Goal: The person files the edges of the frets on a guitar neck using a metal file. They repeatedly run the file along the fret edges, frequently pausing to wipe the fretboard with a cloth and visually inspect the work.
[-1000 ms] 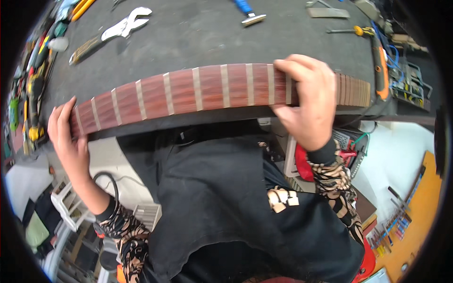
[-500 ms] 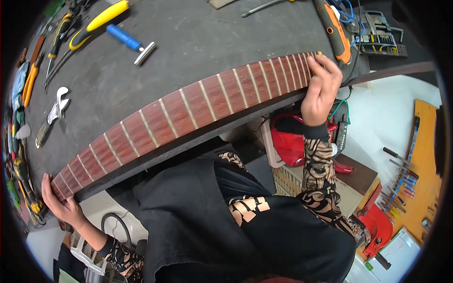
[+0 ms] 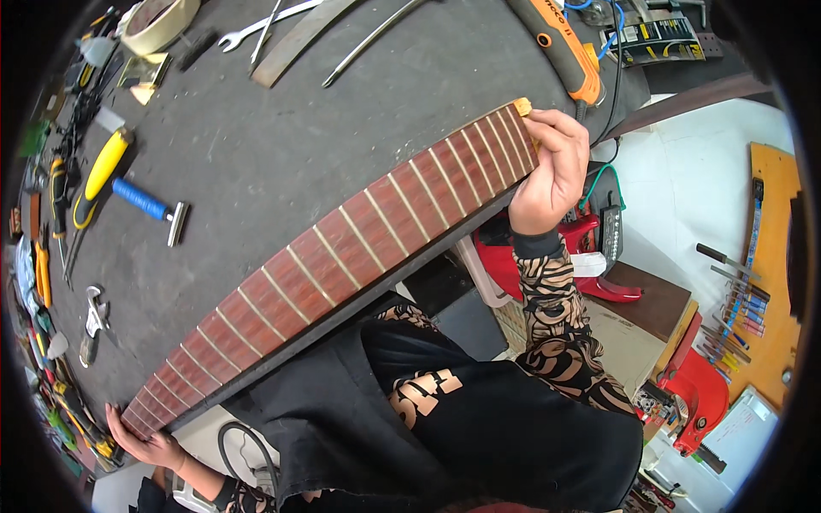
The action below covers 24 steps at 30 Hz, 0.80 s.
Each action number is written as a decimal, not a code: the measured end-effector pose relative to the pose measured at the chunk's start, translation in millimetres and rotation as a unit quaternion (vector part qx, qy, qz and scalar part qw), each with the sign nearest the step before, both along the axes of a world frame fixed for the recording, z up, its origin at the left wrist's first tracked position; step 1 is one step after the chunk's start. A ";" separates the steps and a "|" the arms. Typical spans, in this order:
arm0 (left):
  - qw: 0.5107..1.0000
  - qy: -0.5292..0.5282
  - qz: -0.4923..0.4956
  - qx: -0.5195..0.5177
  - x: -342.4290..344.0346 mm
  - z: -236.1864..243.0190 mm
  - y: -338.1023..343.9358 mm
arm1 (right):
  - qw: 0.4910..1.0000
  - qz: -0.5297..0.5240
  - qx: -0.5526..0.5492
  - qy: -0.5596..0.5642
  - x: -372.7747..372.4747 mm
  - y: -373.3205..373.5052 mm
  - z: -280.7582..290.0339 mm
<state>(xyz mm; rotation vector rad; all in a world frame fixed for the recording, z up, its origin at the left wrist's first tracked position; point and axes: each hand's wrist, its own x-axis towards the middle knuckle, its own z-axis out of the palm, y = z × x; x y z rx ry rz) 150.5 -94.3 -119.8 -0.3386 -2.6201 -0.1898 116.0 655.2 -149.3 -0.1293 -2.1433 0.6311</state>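
A long reddish-brown fretboard point(image 3: 368, 239) with metal frets runs diagonally along the dark workbench's front edge, from lower left to upper right. My left hand point(image 3: 150, 445) grips its lower-left end, fingers curled over the edge. My right hand point(image 3: 552, 171) holds the upper-right end with bent fingers, beside a small yellowish piece point(image 3: 522, 108) at the tip. An adjustable wrench point(image 3: 94, 315), a blue-handled tool point(image 3: 141, 199) and a yellow-handled tool point(image 3: 107, 162) lie on the bench above the board's left half.
More hand tools point(image 3: 56, 197) crowd the bench's left side. A bent rod point(image 3: 368, 44), metal strip point(image 3: 304, 38) and orange-grey power tool point(image 3: 564, 51) lie at the back. Right and below are a red guitar body point(image 3: 496, 265), a red clamping tool point(image 3: 701, 393) and a wooden tool board point(image 3: 774, 282).
The view has swung, and the fretboard now slants more steeply, left end lower, right end higher. My right hand has shifted from partway along the board to its right end.
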 end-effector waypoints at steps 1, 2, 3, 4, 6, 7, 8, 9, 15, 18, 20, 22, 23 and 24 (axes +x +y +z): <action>1.000 -0.002 0.006 0.000 1.2 0.8 -0.7 | 1.000 -0.001 -0.004 0.000 0.4 -0.4 -0.8; 1.000 -0.004 0.011 0.001 1.6 1.2 -1.1 | 1.000 -0.003 -0.007 0.001 0.5 -0.4 -1.9; 1.000 -0.005 0.005 0.007 0.3 1.0 -1.5 | 1.000 -0.001 -0.022 0.008 0.8 0.4 -4.9; 1.000 -0.006 0.007 -0.003 -0.1 1.7 -0.5 | 1.000 0.001 -0.019 0.007 1.3 1.7 -5.3; 1.000 -0.008 0.011 -0.025 -0.4 4.3 0.7 | 1.000 0.006 -0.013 0.004 2.8 3.6 -4.5; 0.999 -0.028 0.010 -0.022 -0.8 7.7 1.8 | 1.000 0.004 -0.011 -0.001 3.1 4.5 -3.5; 0.999 -0.039 0.020 0.013 -0.1 7.9 5.0 | 1.000 0.004 -0.008 -0.005 3.9 5.1 -3.3; 0.997 -0.050 0.030 0.049 1.7 8.0 9.4 | 1.000 0.005 -0.005 -0.008 4.9 5.4 -3.1; 0.995 -0.082 -0.015 0.060 7.2 19.6 12.8 | 0.999 0.026 -0.003 -0.040 8.6 7.6 3.6; 0.992 -0.124 0.016 0.018 5.0 34.2 7.5 | 0.995 0.013 -0.098 -0.035 2.8 -4.6 11.1; 0.991 -0.116 0.014 -0.057 -4.4 42.0 1.7 | 0.988 0.022 -0.137 -0.074 2.1 -9.2 31.7; 0.989 -0.099 0.045 -0.102 -11.7 46.7 -4.6 | 0.984 0.058 -0.144 -0.087 0.9 -11.7 38.9; 0.987 -0.099 0.063 -0.112 -15.8 49.7 -0.8 | 0.986 0.067 -0.132 -0.082 -2.0 -13.3 35.7; 0.984 -0.097 0.070 -0.132 -21.6 50.7 -0.7 | 0.987 0.076 -0.121 -0.077 -5.1 -13.9 31.7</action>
